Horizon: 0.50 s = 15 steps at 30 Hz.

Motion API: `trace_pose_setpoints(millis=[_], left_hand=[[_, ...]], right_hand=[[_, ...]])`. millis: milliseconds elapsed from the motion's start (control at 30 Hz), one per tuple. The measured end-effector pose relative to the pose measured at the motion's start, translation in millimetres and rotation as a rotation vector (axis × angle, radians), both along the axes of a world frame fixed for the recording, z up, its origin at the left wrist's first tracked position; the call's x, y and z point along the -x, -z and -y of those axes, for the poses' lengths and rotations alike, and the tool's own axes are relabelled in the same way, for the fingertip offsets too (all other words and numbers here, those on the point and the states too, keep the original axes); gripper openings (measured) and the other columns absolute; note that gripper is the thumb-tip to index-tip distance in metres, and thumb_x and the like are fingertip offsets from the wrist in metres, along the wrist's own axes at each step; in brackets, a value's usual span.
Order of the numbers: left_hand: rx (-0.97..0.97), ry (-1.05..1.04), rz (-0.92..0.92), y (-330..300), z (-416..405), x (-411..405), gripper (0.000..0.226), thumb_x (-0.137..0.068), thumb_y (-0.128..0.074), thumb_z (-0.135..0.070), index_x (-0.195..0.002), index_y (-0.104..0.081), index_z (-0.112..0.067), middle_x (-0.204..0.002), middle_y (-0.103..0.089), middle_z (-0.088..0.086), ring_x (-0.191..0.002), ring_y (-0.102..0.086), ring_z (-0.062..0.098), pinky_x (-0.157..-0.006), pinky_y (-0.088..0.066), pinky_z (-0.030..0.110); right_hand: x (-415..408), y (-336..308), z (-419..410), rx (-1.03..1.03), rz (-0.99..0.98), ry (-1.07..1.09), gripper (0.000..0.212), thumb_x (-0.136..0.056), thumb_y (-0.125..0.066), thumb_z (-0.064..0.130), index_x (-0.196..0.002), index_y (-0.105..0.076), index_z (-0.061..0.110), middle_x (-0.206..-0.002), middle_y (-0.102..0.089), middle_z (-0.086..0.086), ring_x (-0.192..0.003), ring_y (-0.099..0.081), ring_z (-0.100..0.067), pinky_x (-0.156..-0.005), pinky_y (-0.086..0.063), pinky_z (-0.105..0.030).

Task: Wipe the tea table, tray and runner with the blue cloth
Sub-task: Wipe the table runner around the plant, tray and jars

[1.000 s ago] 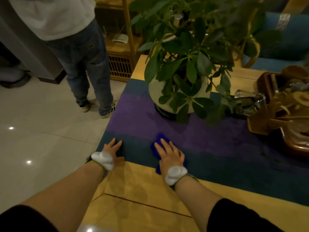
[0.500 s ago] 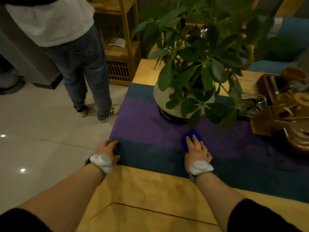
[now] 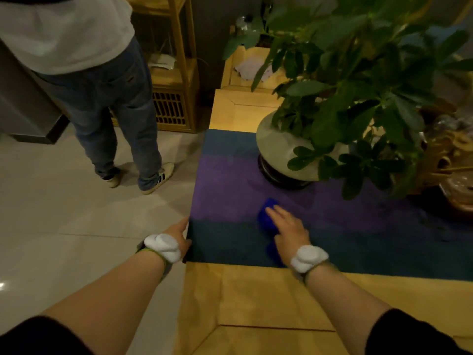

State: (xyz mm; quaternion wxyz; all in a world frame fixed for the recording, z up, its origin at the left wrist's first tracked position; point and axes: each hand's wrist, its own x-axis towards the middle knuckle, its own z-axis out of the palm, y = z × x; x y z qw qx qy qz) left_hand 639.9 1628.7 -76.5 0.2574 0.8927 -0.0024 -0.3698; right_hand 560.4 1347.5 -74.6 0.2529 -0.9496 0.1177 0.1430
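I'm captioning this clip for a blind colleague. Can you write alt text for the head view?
A right hand presses a blue cloth flat on a purple-and-blue runner, near a potted plant. The left hand rests at the runner's end.

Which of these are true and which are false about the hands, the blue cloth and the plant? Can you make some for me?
1. The right hand presses the blue cloth on the runner. True.
2. The blue cloth lies on the floor. False: it lies on the runner.
3. The left hand is at the runner's end edge. True.
4. The potted plant stands on the bare wood of the tea table. False: it stands on the runner.
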Motion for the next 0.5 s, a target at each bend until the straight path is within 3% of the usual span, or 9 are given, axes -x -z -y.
trace_pose_setpoints(millis=[100,200,267,367,433,500], left_hand=[[0.089,0.026,-0.023,13.9,-6.2,-3.3,0.071,-0.094,-0.049,-0.016,-0.148,-0.008,-0.035,-0.149,-0.033,-0.004,-0.133,-0.039,0.023,-0.102,-0.032,0.026],[0.183,0.003,-0.027,23.5,-10.9,-3.3,0.071,-0.093,-0.048,-0.01,-0.147,-0.011,-0.037,-0.142,-0.037,-0.01,-0.133,-0.039,0.022,-0.098,-0.032,0.02],[0.242,-0.003,-0.026,26.3,-14.8,-2.8,0.071,-0.093,-0.046,-0.005,-0.146,-0.012,-0.038,-0.139,-0.036,-0.013,-0.134,-0.036,0.02,-0.1,-0.03,0.018],[0.264,-0.003,-0.062,26.3,-21.2,-5.8,0.07,-0.094,-0.042,0.003,-0.143,-0.013,-0.037,-0.149,-0.031,-0.002,-0.137,-0.032,0.022,-0.098,-0.029,0.015],[0.228,-0.006,-0.109,24.4,-26.3,-8.8,0.067,-0.095,-0.04,0.003,-0.147,-0.013,-0.03,-0.151,-0.028,-0.001,-0.136,-0.034,0.023,-0.09,-0.029,0.009],[0.188,0.006,-0.097,19.8,-30.6,-12.3,0.065,-0.096,-0.042,-0.001,-0.149,-0.012,-0.025,-0.152,-0.027,-0.001,-0.135,-0.036,0.021,-0.096,-0.029,0.013]], right_hand=[[-1.4,-3.5,30.7,0.078,-0.082,0.269,0.067,-0.093,-0.04,0.007,-0.149,-0.014,0.034,-0.158,-0.005,0.004,-0.142,-0.015,-0.026,-0.114,-0.018,-0.041],[-6.8,-0.8,13.0,0.061,-0.098,0.357,0.059,-0.098,-0.04,0.016,-0.149,-0.015,0.034,-0.159,-0.002,0.004,-0.144,-0.006,-0.024,-0.114,-0.01,-0.043],[-11.8,3.4,-19.3,0.059,-0.104,0.306,0.061,-0.098,-0.04,0.017,-0.148,-0.012,0.038,-0.158,0.003,0.007,-0.144,-0.001,-0.022,-0.113,-0.007,-0.044],[-19.8,5.9,-77.5,0.244,-0.052,0.136,0.074,-0.09,-0.043,0.008,-0.148,-0.011,0.042,-0.158,0.002,0.012,-0.143,-0.005,-0.021,-0.11,-0.017,-0.043],[-20.6,9.3,-115.3,0.232,-0.019,-0.013,0.076,-0.088,-0.043,0.007,-0.148,-0.012,0.043,-0.158,0.003,0.013,-0.144,-0.004,-0.019,-0.109,-0.017,-0.041],[-19.8,11.9,-137.5,0.173,-0.057,-0.144,0.08,-0.086,-0.046,0.004,-0.148,-0.012,0.041,-0.158,0.003,0.013,-0.144,-0.001,-0.02,-0.109,-0.013,-0.041]])
